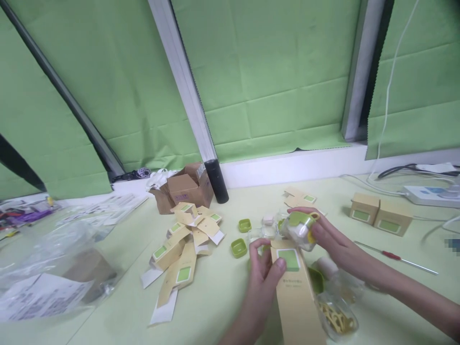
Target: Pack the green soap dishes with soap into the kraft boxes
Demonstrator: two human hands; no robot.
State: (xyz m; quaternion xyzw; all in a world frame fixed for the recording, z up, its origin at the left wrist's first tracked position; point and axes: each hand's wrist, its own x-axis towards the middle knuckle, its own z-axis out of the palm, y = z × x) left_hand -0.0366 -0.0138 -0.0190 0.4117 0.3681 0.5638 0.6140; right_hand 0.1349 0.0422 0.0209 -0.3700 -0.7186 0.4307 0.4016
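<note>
My left hand [264,275] grips a tan cardboard box [296,297] with a green square on its face; its long side runs toward me. Above the box's far end, my right hand [325,235] holds a small clear container with a green lid [299,227] and a yellow loop. Beside the box on the right lie a green cup [316,280] and a clear container of yellow parts [338,318]. Two green square cups [238,247] sit left of my hands, and several clear containers [268,227] stand behind the box.
A pile of folded tan boxes [185,258] lies to the left. Behind it are an open brown carton [187,189] and a black bottle [216,181]. On the right are two closed boxes [391,217], a screwdriver [391,256] and a power strip [431,195]. Plastic bags [53,258] lie far left.
</note>
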